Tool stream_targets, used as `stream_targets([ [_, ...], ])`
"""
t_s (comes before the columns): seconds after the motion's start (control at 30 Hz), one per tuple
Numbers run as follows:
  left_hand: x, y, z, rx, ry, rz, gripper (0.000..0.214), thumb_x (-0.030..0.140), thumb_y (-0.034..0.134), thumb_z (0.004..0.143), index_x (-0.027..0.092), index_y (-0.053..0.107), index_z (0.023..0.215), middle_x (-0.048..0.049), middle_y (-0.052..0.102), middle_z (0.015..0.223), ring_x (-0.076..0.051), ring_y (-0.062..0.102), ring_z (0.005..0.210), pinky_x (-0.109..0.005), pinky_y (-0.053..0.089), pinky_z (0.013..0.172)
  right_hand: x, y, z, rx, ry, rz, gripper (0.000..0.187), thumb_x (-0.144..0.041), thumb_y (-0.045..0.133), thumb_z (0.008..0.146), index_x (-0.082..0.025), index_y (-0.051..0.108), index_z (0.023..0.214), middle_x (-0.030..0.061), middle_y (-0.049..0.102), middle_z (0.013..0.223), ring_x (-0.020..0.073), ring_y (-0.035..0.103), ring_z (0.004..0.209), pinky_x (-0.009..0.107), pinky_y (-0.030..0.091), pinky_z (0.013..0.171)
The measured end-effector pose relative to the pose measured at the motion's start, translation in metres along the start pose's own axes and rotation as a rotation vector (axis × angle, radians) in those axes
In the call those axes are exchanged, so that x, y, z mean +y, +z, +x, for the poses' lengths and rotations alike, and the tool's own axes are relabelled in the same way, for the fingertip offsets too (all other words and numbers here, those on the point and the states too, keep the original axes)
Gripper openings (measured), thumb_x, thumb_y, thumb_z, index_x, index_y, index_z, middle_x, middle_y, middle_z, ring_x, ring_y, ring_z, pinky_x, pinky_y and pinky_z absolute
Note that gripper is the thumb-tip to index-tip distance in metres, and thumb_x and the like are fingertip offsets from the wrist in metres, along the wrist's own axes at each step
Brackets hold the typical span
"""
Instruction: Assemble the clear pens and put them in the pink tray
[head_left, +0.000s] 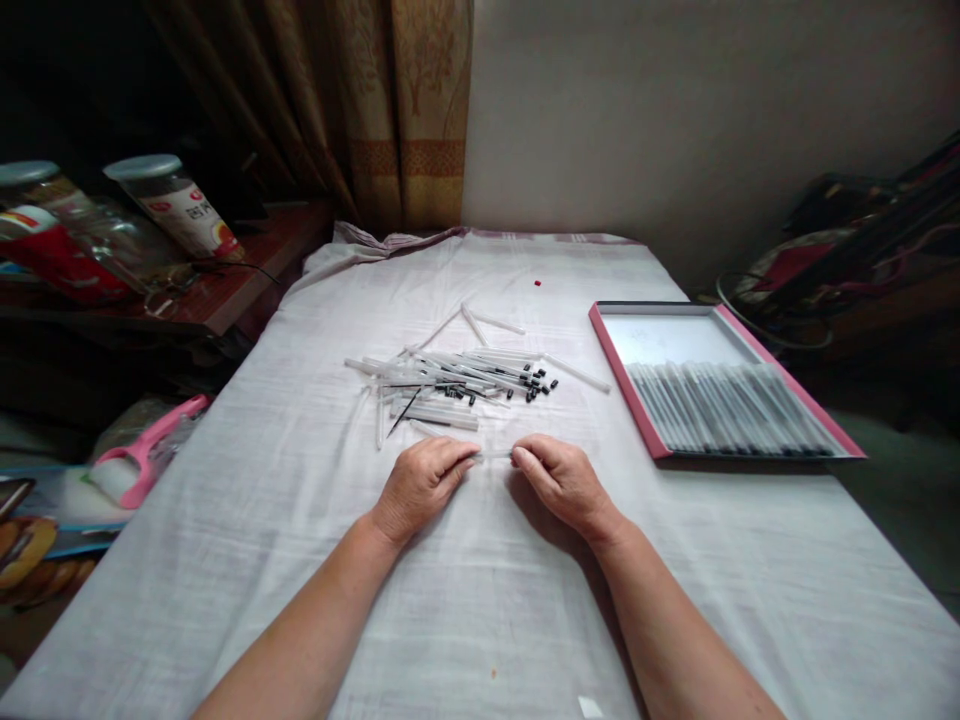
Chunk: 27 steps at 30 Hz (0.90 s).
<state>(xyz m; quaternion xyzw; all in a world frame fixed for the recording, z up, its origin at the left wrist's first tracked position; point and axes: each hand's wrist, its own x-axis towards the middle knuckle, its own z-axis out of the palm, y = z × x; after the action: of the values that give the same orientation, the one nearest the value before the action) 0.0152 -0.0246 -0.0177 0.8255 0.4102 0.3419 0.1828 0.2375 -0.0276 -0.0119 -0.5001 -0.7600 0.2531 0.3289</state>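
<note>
Both of my hands rest on the white cloth (480, 600) near the middle of the table. My left hand (421, 482) and my right hand (561, 480) pinch the two ends of one clear pen barrel (495, 456) held level between them. Just beyond them lies a loose pile of clear pen barrels, black refills and small black caps (457, 378). To the right stands a pink-edged shallow box (639, 405) with a row of several assembled pens (731, 405) laid side by side in it.
A tiny red bit (538, 283) lies on the cloth at the back. A wooden shelf (225, 300) at the left holds jars (176, 205). A pink-handled tool (146, 455) lies lower left. Curtain and wall stand behind; cluttered things sit at the right.
</note>
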Motion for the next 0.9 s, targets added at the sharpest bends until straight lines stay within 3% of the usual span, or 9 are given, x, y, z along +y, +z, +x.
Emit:
stream_targets([
  [0.17, 0.0036, 0.0005, 0.0006, 0.0, 0.019, -0.003, 0.02, 0.023, 0.054, 0.091, 0.021, 0.068, 0.106, -0.0056, 0.074, 0.094, -0.017, 0.068, 0.085, -0.029, 0.054, 0.078, 0.0002, 0.0013, 0.0008, -0.014, 0.014, -0.07, 0.04, -0.035, 0.039, 0.093, -0.021, 0.051, 0.057, -0.0001, 0.055, 0.054, 0.012, 0.051, 0.052, 0.024, 0.037, 0.054],
  [0.33, 0.005, 0.0005, 0.0008, 0.009, 0.012, -0.025, 0.019, 0.022, 0.055, 0.091, 0.021, 0.068, 0.105, -0.0054, 0.074, 0.094, -0.017, 0.068, 0.086, -0.029, 0.054, 0.078, 0.0008, 0.0012, 0.0008, -0.041, 0.045, -0.008, 0.046, -0.038, 0.035, 0.095, -0.021, 0.05, 0.055, 0.0, 0.056, 0.051, 0.012, 0.053, 0.049, 0.024, 0.038, 0.053],
  [0.4, 0.004, 0.0007, 0.0004, 0.014, 0.002, -0.023, 0.019, 0.021, 0.056, 0.09, 0.02, 0.067, 0.105, -0.0053, 0.074, 0.094, -0.017, 0.068, 0.086, -0.029, 0.054, 0.078, 0.0004, 0.0004, -0.0001, -0.03, 0.044, 0.033, 0.041, -0.038, 0.036, 0.094, -0.021, 0.056, 0.063, 0.0007, 0.06, 0.057, 0.0132, 0.056, 0.054, 0.024, 0.04, 0.056],
  [0.47, 0.0027, 0.0012, 0.0, 0.018, -0.01, -0.017, 0.019, 0.021, 0.056, 0.09, 0.02, 0.067, 0.105, -0.0053, 0.073, 0.095, -0.017, 0.068, 0.087, -0.029, 0.054, 0.078, -0.0001, 0.0, -0.0014, -0.009, 0.07, 0.094, 0.026, -0.036, 0.042, 0.092, -0.021, 0.062, 0.083, 0.001, 0.064, 0.066, 0.0139, 0.058, 0.058, 0.024, 0.043, 0.058],
  [0.57, 0.0015, 0.0018, -0.0003, 0.029, -0.019, -0.006, 0.019, 0.02, 0.056, 0.09, 0.019, 0.067, 0.106, -0.0057, 0.073, 0.095, -0.017, 0.068, 0.088, -0.029, 0.054, 0.079, -0.0006, 0.001, -0.0027, 0.008, 0.107, 0.17, 0.017, -0.031, 0.053, 0.087, -0.02, 0.059, 0.099, 0.0009, 0.065, 0.074, 0.0131, 0.058, 0.059, 0.024, 0.045, 0.058],
  [0.67, 0.0013, 0.0022, -0.0004, 0.03, -0.022, 0.001, 0.019, 0.021, 0.056, 0.09, 0.02, 0.067, 0.106, -0.0058, 0.073, 0.095, -0.018, 0.068, 0.088, -0.029, 0.054, 0.079, -0.0006, 0.0018, -0.0019, 0.024, 0.087, 0.173, 0.011, -0.028, 0.052, 0.086, -0.02, 0.059, 0.088, 0.0012, 0.064, 0.074, 0.0131, 0.058, 0.062, 0.024, 0.045, 0.06],
  [0.83, 0.0014, 0.002, -0.0006, 0.011, -0.019, 0.0, 0.019, 0.022, 0.055, 0.091, 0.02, 0.067, 0.106, -0.0052, 0.073, 0.095, -0.017, 0.068, 0.087, -0.029, 0.054, 0.079, 0.0004, -0.0001, 0.0001, -0.017, 0.092, 0.132, 0.023, -0.032, 0.047, 0.09, -0.02, 0.058, 0.074, 0.0005, 0.062, 0.066, 0.013, 0.057, 0.06, 0.024, 0.043, 0.06],
  [0.9, 0.0012, 0.0019, -0.0006, 0.011, -0.018, 0.001, 0.019, 0.022, 0.055, 0.091, 0.02, 0.067, 0.106, -0.0052, 0.073, 0.096, -0.017, 0.068, 0.087, -0.029, 0.054, 0.079, 0.0016, -0.0006, -0.0008, -0.021, 0.09, 0.126, 0.021, -0.033, 0.048, 0.09, -0.02, 0.059, 0.078, 0.0006, 0.063, 0.066, 0.0133, 0.058, 0.06, 0.025, 0.044, 0.06],
])
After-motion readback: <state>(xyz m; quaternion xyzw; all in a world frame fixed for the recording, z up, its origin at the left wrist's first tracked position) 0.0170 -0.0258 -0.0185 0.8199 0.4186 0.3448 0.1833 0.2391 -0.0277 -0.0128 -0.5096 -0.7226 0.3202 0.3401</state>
